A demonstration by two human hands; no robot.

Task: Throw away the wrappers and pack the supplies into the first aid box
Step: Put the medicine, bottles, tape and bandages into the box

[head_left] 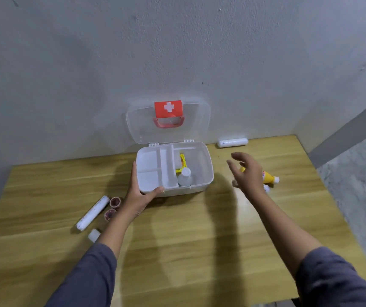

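Observation:
The white first aid box stands open on the wooden table, its clear lid leaning against the wall. Inside lie a white divider tray, a yellow packet and a small clear bottle. My left hand grips the box's front left corner. My right hand hovers with fingers apart just above a yellow tube to the right of the box. A long white roll, two tape rolls and a small white bottle lie at the left.
Another white wrapped roll lies against the wall at the back right. A small white item sits beside the yellow tube, partly hidden by my hand. The table's right edge drops to a marble floor.

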